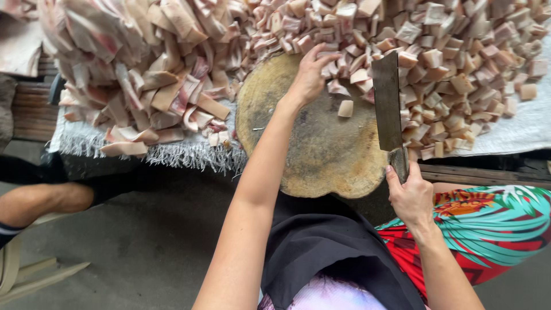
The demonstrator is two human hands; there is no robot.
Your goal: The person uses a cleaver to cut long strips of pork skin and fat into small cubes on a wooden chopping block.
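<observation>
Right hand fisted round cleaver

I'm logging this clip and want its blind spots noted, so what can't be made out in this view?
Head view only:
- Cleaver handle: wrapped by the right hand; only the grey steel cleaver blade shows.
- Left hand fingertips: among the pale cubed meat pieces, so any grip is unclear.
- Heap of long pale meat strips: cut off by the top edge.
- Round worn wooden chopping block: near rim hidden by dark apron.

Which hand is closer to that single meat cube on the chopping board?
Left hand, just beside the cube. The right hand grips the cleaver at the board's near edge.
</observation>
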